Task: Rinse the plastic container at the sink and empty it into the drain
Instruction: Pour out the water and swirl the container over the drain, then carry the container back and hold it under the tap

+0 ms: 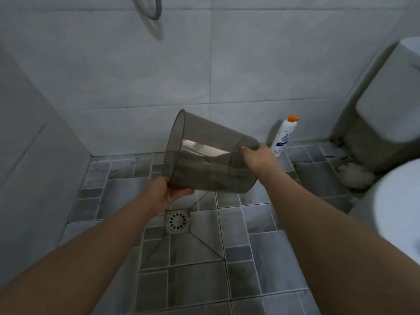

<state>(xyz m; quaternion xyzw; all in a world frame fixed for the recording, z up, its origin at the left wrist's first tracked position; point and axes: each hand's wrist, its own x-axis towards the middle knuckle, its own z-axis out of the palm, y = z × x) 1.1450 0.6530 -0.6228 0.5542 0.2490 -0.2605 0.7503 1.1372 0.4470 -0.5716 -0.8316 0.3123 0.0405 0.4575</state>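
Container (209, 158) held tilted above the floor drain (178, 221), bottle (283, 136) behind right by the wall, toilet (397, 208) far right

Container (204, 160): translucent smoky grey-brown plastic, no print; one pale pinkish-white reflection band across the inside wall.

Floor (261, 264): tiles in mixed greys, light to dark slate, faintly streaked; rectangles of differing sizes in a patchwork layout, pale grout lines.

Drain (178, 221): dull metallic grey square plate, ring of dark radial slots.

Wall (261, 64): large pale grey-white tiles, faint cloudy veining, thin darker joints.

Bottle (284, 136): white body, orange cap, blue label band with blue graphic; print illegible.

Toilet (397, 201): white.

Hose loop (156, 10), top edge: dark grey.
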